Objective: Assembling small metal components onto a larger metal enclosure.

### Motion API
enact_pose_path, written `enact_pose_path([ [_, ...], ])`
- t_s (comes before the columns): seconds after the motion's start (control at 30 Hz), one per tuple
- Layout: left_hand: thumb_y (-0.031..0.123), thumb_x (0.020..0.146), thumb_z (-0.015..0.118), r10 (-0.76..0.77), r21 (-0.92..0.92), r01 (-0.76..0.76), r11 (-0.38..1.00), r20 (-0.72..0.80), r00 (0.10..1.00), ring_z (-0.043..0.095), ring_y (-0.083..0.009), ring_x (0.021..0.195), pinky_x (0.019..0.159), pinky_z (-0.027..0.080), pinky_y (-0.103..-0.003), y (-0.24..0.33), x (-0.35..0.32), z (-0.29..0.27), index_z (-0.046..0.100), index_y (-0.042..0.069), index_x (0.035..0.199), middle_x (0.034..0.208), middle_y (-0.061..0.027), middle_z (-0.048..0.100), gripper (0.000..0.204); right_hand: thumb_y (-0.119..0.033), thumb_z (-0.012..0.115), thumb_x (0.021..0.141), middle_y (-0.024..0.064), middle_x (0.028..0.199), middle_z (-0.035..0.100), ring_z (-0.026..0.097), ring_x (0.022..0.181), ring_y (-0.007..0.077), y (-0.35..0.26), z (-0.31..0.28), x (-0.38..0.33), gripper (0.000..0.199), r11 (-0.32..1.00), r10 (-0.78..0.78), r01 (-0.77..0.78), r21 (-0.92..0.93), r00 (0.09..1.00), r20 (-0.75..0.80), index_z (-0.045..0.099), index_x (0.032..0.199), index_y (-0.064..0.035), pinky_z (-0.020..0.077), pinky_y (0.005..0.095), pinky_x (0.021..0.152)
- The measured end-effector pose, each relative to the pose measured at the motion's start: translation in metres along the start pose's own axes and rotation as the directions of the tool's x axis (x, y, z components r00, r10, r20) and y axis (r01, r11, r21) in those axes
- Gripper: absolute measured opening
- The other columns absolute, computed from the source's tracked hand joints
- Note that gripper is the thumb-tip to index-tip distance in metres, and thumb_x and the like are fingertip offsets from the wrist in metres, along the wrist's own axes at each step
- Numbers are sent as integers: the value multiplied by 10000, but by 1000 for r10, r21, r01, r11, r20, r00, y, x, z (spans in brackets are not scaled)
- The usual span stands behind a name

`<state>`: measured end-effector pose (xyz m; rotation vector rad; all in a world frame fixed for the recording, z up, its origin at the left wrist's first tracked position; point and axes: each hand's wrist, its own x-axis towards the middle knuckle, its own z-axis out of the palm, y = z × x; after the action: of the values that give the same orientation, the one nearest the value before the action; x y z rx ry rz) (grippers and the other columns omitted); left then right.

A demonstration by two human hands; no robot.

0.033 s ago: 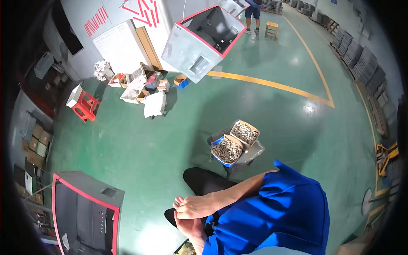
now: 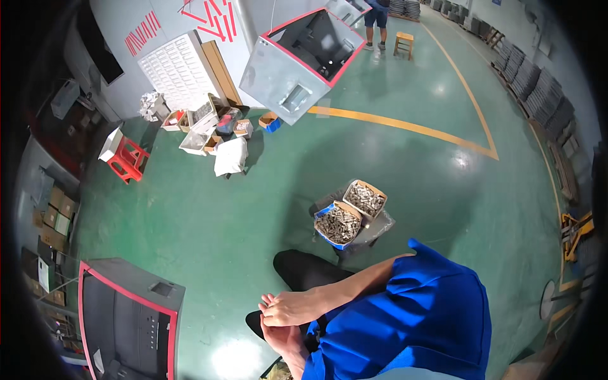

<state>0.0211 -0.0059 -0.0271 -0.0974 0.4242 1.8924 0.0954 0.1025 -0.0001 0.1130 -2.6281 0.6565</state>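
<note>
My right hand lies over my left hand, above my dark-trousered legs. Both hands look closed, with the right fingers curled over the left ones. Whatever may be between them is hidden. Past my knees, a blue-edged box and a second open box are filled with small greyish cylindrical pieces. The two boxes sit side by side on a low dark support, apart from my hands. Below my left hand, at the lower edge, part of an open container shows; its contents are unclear.
A grey cabinet with red edging stands at lower left, another at the top. A red stool and several small boxes are farther left. A person stands near a wooden stool. Grey stacks line the right wall.
</note>
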Motion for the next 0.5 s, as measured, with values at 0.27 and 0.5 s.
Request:
enact_pose_path([
  [0.27, 282, 937, 426, -91, 134, 78, 988, 95, 991, 509, -144, 1089, 937, 397, -320, 2, 4, -19, 521, 64, 1141, 1162, -50, 547, 313, -151, 586, 742, 41, 766, 586, 562, 746, 204, -3, -24, 2, 86, 989, -22, 55, 139, 973, -230, 552, 706, -80, 433, 335, 724],
  [0.5, 325, 934, 461, -17, 294, 24, 956, -29, 999, 542, -64, 800, 690, 453, -238, -7, -7, 14, 553, 128, 1062, 937, 33, 573, 252, -137, 665, 710, 45, 843, 535, 506, 905, 208, 4, -25, 0, 91, 931, 136, -7, 364, 935, -328, 593, 698, -83, 411, 352, 810],
])
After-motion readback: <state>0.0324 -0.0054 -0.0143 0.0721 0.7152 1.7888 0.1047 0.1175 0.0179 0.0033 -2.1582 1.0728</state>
